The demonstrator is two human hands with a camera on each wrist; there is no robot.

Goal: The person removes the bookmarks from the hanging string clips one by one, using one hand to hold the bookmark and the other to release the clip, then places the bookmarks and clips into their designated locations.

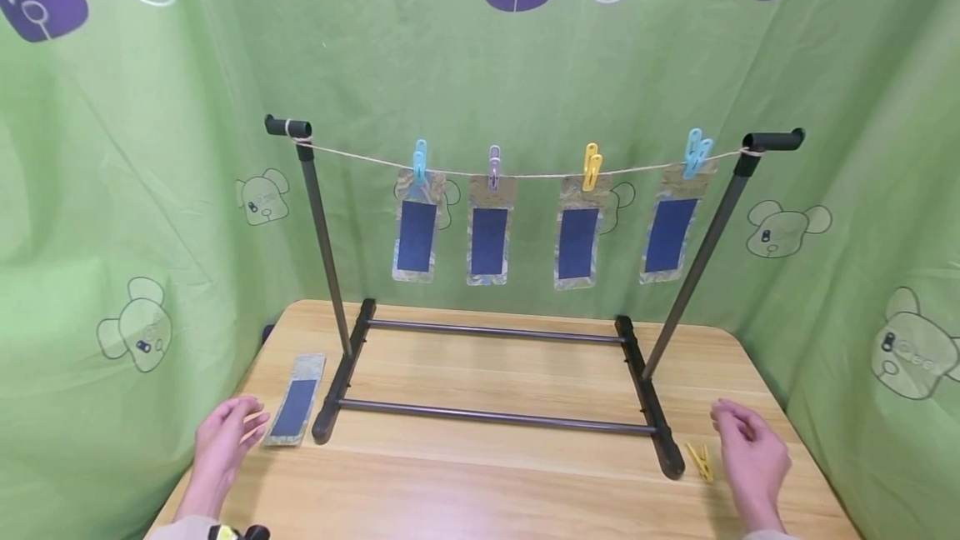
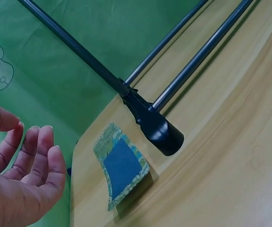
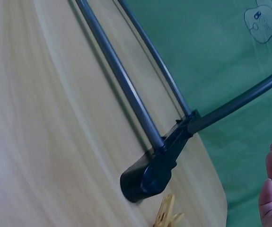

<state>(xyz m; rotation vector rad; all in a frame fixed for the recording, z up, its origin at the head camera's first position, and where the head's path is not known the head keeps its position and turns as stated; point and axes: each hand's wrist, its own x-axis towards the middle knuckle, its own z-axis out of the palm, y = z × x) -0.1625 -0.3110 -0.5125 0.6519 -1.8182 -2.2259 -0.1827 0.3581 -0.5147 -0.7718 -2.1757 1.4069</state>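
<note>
We are holding our left hand [image 1: 225, 436] just above the worktop [image 1: 495, 473], fingers loosely curled and gripping nothing; the loose packet [image 1: 295, 401] is lying flat just beside its fingertips, on the side toward the rack, not touching them. Beyond the packet, the rack's foot [image 1: 330, 419] is resting close by. We are keeping our right hand [image 1: 750, 452] relaxed and half open too, holding nothing, while the yellow clothespin [image 1: 700, 461] is lying on the worktop just inside its fingers, between the hand and the rack's other foot [image 1: 663, 440]. Farther ahead of both hands, four packets are hanging pegged on the string [image 1: 525, 175].
</note>
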